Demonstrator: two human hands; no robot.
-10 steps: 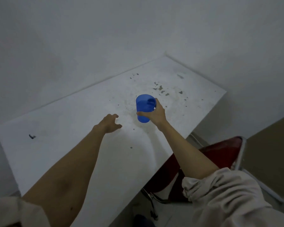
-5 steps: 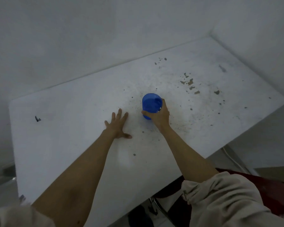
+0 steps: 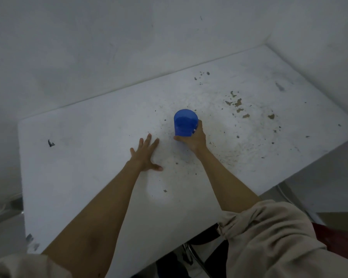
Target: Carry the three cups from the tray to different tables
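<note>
A translucent blue cup (image 3: 184, 122) stands upright near the middle of a white table (image 3: 84, 157), its base hidden behind my fingers. My right hand (image 3: 193, 138) is wrapped around the cup's lower right side. My left hand (image 3: 146, 155) lies flat on the tabletop with fingers spread, a little to the left of the cup and not touching it. No tray or other cups are in view.
The table sits in a corner, with white walls (image 3: 129, 47) along its far side and right end. Its surface is stained, with chipped spots (image 3: 238, 102) to the right of the cup. A red chair (image 3: 338, 239) stands under the table's near edge at lower right.
My right hand has brought the cup down to the tabletop. My left hand went from hovering with curled fingers to lying flat on the table. The view moved closer over the table.
</note>
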